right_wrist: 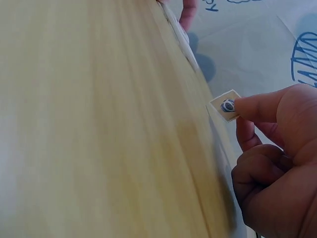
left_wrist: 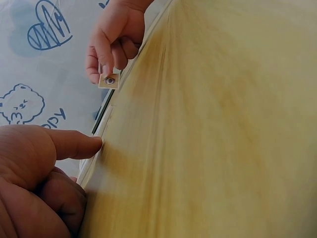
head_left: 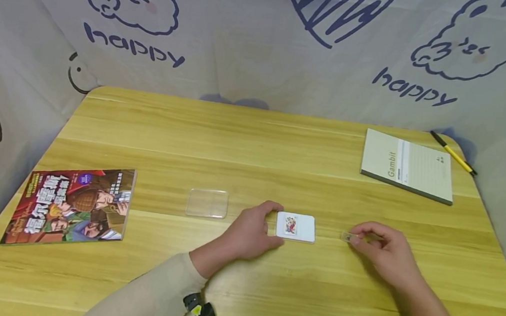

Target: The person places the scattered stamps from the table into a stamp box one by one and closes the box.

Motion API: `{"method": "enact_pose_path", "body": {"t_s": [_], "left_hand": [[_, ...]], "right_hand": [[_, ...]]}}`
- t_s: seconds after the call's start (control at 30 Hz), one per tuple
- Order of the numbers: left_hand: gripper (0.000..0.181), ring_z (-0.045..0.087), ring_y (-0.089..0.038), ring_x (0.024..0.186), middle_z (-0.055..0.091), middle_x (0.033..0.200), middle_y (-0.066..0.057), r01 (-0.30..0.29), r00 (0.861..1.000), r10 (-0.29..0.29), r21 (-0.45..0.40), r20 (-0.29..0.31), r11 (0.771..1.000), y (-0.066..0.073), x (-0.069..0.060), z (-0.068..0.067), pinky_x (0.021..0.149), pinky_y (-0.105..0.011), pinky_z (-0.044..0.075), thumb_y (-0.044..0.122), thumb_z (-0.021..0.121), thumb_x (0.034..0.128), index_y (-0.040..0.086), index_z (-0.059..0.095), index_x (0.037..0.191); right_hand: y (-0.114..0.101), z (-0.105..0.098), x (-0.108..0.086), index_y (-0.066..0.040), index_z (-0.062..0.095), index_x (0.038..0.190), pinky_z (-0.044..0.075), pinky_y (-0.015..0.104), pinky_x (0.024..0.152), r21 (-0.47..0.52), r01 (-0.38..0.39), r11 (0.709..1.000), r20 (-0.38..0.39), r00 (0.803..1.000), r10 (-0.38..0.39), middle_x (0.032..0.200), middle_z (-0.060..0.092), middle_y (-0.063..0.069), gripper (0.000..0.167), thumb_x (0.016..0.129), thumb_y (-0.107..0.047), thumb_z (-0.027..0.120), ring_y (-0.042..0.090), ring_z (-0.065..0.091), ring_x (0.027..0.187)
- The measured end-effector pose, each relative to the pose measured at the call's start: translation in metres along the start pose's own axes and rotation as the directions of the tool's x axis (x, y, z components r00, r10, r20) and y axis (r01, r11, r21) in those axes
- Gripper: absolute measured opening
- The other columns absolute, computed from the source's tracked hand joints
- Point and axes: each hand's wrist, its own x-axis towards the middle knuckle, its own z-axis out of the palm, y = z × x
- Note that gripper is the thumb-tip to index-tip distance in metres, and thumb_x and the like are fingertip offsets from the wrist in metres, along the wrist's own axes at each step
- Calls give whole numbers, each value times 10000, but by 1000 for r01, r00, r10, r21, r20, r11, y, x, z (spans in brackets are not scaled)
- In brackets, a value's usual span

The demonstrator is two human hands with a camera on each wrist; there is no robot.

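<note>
My left hand [head_left: 250, 232] holds a flat white square case [head_left: 305, 228] at its left side, thumb and index finger at the corners. A stamp [head_left: 291, 224] with a colourful picture lies on the left half of the case. To the right, my right hand [head_left: 385, 252] pinches a small stamp [right_wrist: 227, 105] between thumb and index finger, a little apart from the case. It has a pale border and a dark round picture. A clear plastic lid [head_left: 207, 203] lies on the table, left of my left hand.
A red comic-style book [head_left: 72, 207] lies at the left of the wooden table [head_left: 235, 151]. At the back right are a Gambit notebook [head_left: 424, 168] and a yellow-black pen [head_left: 454, 153]. A printed cloth [head_left: 263, 43] hangs behind the table.
</note>
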Motion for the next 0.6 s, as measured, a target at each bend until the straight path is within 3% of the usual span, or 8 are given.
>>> {"method": "enact_pose_path", "body": {"t_s": [0.33, 0.6], "left_hand": [[675, 414, -83, 474, 477, 593, 19, 0, 1000, 0, 2, -1, 1000, -1, 0, 0, 457, -259, 363, 146, 834, 804, 63, 518, 1395], [672, 415, -84, 479, 477, 595, 17, -1, 1000, 1, 2, 1, 1000, -1, 1, 0, 463, -258, 365, 146, 833, 808, 63, 517, 1395]], "right_hand": [[-14, 22, 11, -74, 724, 964, 413, 289, 451, 89, -2, 996, 58, 998, -3, 885, 683, 92, 96, 880, -50, 764, 97, 439, 481], [-26, 37, 18, -74, 725, 964, 370, 275, 411, 146, 12, 989, 115, 993, -29, 883, 663, 101, 92, 881, -65, 764, 92, 407, 465]]}}
